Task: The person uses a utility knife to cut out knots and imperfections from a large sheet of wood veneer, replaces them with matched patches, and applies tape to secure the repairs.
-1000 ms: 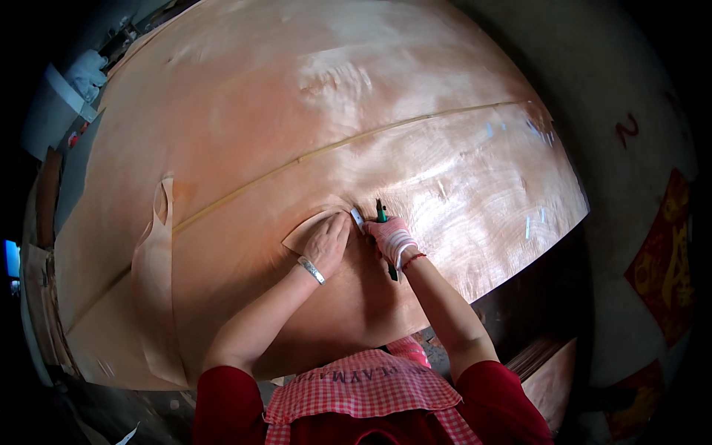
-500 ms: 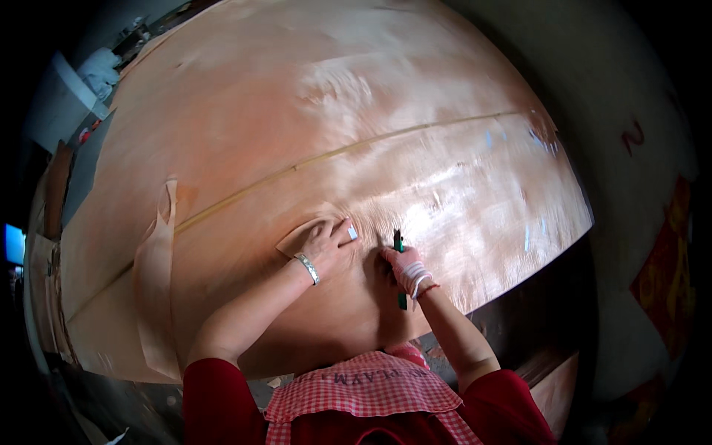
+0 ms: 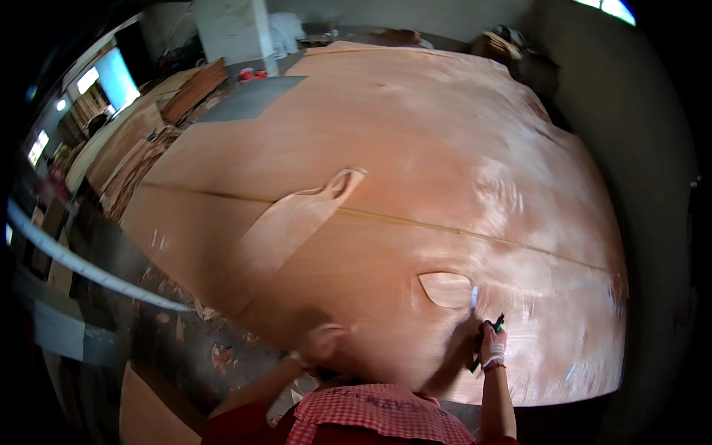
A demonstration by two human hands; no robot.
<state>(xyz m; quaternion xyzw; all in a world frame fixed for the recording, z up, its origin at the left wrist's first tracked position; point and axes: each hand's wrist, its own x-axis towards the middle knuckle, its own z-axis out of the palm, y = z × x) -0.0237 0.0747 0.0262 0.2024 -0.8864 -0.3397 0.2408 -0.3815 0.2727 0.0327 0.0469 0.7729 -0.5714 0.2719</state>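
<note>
A large reddish-tan sheet, apparently wood veneer (image 3: 400, 148), spreads in front of me. My right hand (image 3: 493, 347), in a pale glove, is closed around a green utility knife (image 3: 498, 324) low over the sheet's near right part. Just beyond it lies a small leaf-shaped veneer piece (image 3: 446, 290), with a short whitish strip (image 3: 475, 297) at its right tip. My left hand (image 3: 326, 341) is near the front edge of the sheet, smeared by motion, so its fingers cannot be made out. A longer offcut with a curled loop end (image 3: 304, 219) rests left of centre.
A thin yellowish strip (image 3: 415, 221) crosses the sheet. A grey panel (image 3: 252, 98) lies at the far left edge, near stacked veneer sheets (image 3: 194, 90). Scraps (image 3: 222, 357) litter the floor at left. A white curved band (image 3: 89, 271) crosses the left side. A wall stands at right.
My left hand has come off the small leaf-shaped piece and moved left toward me. The right hand still holds the knife. The view has swung left, showing more of the room.
</note>
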